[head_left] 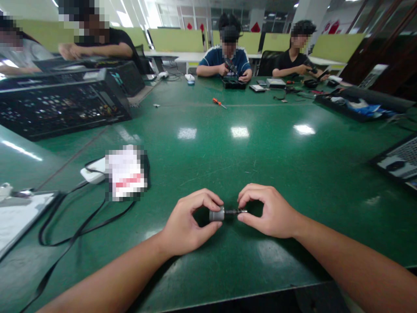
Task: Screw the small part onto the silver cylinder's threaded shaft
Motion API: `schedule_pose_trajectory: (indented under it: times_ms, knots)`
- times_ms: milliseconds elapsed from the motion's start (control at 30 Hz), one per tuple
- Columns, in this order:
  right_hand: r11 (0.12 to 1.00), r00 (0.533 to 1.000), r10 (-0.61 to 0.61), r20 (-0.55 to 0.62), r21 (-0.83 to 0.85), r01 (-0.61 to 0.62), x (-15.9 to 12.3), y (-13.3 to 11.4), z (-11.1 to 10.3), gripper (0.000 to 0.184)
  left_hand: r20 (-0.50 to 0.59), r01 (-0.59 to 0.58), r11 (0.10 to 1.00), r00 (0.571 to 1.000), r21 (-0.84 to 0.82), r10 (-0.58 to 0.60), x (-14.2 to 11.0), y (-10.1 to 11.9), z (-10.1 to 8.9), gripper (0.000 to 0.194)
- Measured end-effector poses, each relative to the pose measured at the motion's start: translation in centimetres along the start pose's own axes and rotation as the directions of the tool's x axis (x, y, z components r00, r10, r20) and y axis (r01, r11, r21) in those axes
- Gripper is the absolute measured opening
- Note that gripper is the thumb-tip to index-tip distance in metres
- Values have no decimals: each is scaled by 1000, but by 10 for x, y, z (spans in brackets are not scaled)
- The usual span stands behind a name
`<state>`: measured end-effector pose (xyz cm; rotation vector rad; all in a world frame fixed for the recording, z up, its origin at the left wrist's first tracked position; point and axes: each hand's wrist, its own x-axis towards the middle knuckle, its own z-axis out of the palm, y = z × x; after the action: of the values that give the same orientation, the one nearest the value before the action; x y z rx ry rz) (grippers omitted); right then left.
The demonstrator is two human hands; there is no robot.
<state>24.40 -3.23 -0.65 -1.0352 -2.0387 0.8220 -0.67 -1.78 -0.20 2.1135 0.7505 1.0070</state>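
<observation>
Just in front of me, low in the head view, is a short grey metal cylinder [216, 213] with a thin dark spiral shaft [232, 212], like a drill bit, sticking out to the right. My left hand [192, 221] is closed on the cylinder, thumb below and fingers above. The thumb and fingertips of my right hand [269, 211] come together around the far end of the shaft. The piece lies level, at or just above the green table [202, 165]. I cannot tell whether it touches the surface.
To the left lie a badge [127, 174] with a black strap [94, 224], a white object [94, 170] and a clipboard [26, 217]. A black computer case [65, 102] stands beyond. An orange screwdriver [218, 102] lies farther off. Several people sit across the table; open cases [361, 104] are at right.
</observation>
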Motion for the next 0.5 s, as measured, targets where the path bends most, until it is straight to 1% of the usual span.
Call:
schedule_pose_trajectory:
  times_ms: [500]
  knots:
    - [1000,1000,3,7,-17,-3,0,1,-2,9,-27,-11,1000,1000,0,11,-1,-1,-3,18]
